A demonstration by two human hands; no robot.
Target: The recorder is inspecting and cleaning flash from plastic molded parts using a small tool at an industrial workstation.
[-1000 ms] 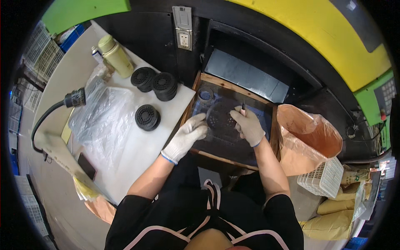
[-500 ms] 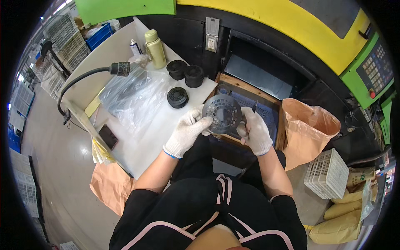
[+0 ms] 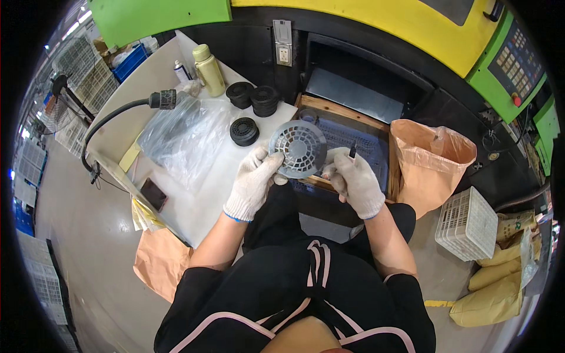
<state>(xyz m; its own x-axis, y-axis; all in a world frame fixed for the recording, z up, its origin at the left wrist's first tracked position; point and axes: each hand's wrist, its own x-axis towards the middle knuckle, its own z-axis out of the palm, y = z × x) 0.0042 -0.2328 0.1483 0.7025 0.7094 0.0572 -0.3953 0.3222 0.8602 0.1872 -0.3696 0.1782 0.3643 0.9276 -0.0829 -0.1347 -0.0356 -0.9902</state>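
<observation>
A round grey plastic grille disc point(image 3: 299, 147) is pinched at its left edge by my left hand point(image 3: 248, 185), which wears a white knit glove. My right hand point(image 3: 356, 183), gloved the same way, is closed around a slim tool with a dark end point(image 3: 353, 149) poking up past the fingers; its kind is mostly hidden. The right fingertips are close to the disc's lower right edge, and I cannot tell whether they touch. On the white table to the left lie stacks of similar black round grilles point(image 3: 244, 132).
On the white table point(image 3: 200, 215) are clear plastic bags point(image 3: 185, 138), a yellow-green bottle point(image 3: 209, 70), a spray can, a phone point(image 3: 153, 194) and a bendable lamp point(image 3: 162, 100). A wood-framed bin point(image 3: 347, 109) sits before the machine. Rightward stand a paper sack point(image 3: 424, 170) and white crate point(image 3: 468, 223).
The disc has turned, so its slotted face now shows lighter and clearer. My right hand has drawn slightly away from its right side. The whole view has shifted a little.
</observation>
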